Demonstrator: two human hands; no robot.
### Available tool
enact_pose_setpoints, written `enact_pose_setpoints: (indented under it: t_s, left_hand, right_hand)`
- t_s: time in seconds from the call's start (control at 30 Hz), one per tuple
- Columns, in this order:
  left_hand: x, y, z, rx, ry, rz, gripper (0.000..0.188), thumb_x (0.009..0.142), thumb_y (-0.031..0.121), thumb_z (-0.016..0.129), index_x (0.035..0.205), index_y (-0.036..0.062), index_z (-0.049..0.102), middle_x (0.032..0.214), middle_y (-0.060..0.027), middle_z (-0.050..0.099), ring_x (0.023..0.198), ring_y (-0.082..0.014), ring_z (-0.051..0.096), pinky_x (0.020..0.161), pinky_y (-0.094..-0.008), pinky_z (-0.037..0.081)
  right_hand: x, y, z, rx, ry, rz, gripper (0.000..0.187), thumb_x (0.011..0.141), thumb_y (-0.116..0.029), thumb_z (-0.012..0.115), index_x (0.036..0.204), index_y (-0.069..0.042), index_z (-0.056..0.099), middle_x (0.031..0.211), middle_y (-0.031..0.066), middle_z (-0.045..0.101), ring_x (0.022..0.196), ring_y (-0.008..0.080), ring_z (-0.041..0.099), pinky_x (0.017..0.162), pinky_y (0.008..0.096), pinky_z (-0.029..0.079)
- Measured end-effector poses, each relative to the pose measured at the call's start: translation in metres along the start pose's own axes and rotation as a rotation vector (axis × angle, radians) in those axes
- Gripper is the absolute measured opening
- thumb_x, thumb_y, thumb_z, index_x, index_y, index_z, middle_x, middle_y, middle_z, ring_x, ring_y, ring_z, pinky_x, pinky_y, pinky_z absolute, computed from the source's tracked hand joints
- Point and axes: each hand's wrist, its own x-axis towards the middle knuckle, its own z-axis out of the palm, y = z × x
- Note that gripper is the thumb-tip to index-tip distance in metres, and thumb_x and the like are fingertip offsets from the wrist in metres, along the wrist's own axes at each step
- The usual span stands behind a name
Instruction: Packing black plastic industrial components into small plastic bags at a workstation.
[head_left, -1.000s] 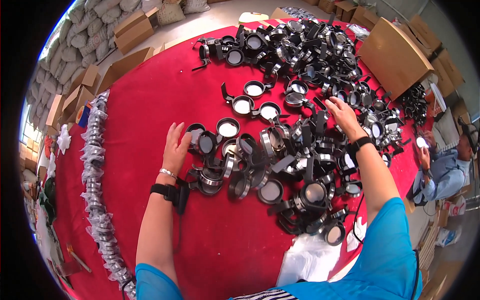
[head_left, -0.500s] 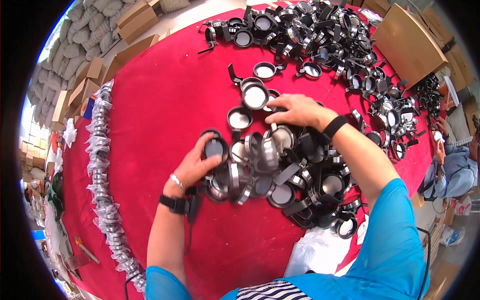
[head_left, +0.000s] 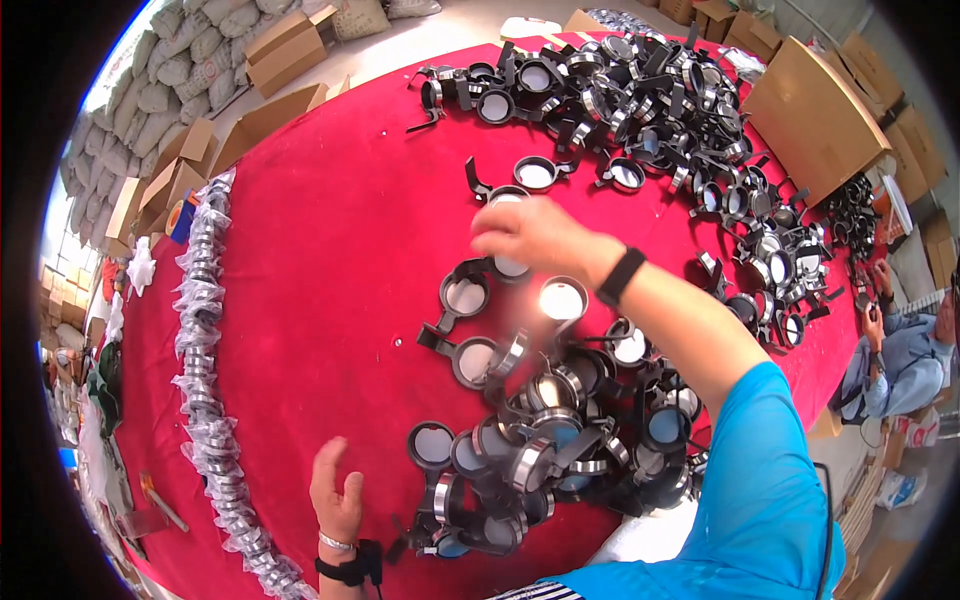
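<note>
Fingers apart, my left hand [head_left: 337, 492] is open and empty above the red cloth, left of the near pile. My right hand [head_left: 535, 235] is over two round parts, its fingers stretched to the left and slightly blurred; it covers much of them. One part's rim [head_left: 508, 193] shows behind the hand. These parts are shallow discs with black rims, silver bands and black arms, some with pale faces. Next to the hand lie a pale-faced disc [head_left: 465, 295] and a brighter one [head_left: 563, 298]. The heaped near pile [head_left: 540, 450] is partly smeared by motion.
A large heap of similar parts [head_left: 640, 100] spreads along the far right. A long row of plastic-wrapped rings [head_left: 200, 340] runs down the left. A cardboard box [head_left: 815, 120] stands at the right edge. Another person [head_left: 905, 355] works at far right.
My left hand has left the disc and moved down and left, opening. My right hand has moved left and slightly up. The near pile has shifted toward me, with several parts spread apart.
</note>
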Motion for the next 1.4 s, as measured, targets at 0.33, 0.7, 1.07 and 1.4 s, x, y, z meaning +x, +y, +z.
enact_pose_setpoints:
  t_s: [0.33,0.7,1.07,1.4]
  left_hand:
    - [0.019,-0.066,0.028,1.009,0.280,0.143,0.078,0.080,0.040,0.053,0.144,0.0038,0.025,0.150,-0.0216,0.018,0.140,-0.0367,0.015,0.112,-0.0514,0.009]
    - [0.024,-0.064,0.036,1.054,0.267,0.102,0.077,0.081,0.038,0.053,0.143,0.0034,0.025,0.151,-0.0206,0.018,0.140,-0.0363,0.014,0.113,-0.0497,0.009]
    - [0.033,-0.096,0.030,1.200,0.369,0.155,0.072,0.089,0.046,0.047,0.146,0.0116,0.021,0.153,-0.0143,0.017,0.141,-0.0304,0.016,0.112,-0.0492,0.015]
    - [0.027,-0.067,-0.010,0.127,0.172,-0.021,0.039,0.093,0.026,0.056,0.124,0.0021,0.052,0.115,-0.0082,0.061,0.105,-0.0176,0.059,0.086,-0.0272,0.047]
  right_hand:
    - [0.035,0.046,0.030,-0.369,-0.131,0.377,0.069,0.078,-0.053,0.063,0.135,-0.018,0.045,0.125,0.0234,0.052,0.119,0.0390,0.049,0.097,0.0455,0.042]
    - [-0.064,-0.037,0.057,-0.386,-0.697,0.070,0.047,0.089,-0.037,0.052,0.125,-0.008,0.054,0.101,0.0202,0.064,0.096,0.0342,0.061,0.086,0.0430,0.047]
    - [-0.232,-0.111,-0.054,-0.169,0.135,0.152,0.029,0.085,-0.018,0.060,0.106,0.001,0.061,0.083,0.0184,0.065,0.075,0.0297,0.064,0.067,0.0357,0.049]
    - [-0.516,-0.120,0.109,0.021,0.514,0.987,0.017,0.085,-0.019,0.059,0.085,-0.002,0.059,0.073,0.0171,0.060,0.063,0.0280,0.061,0.060,0.0372,0.048]
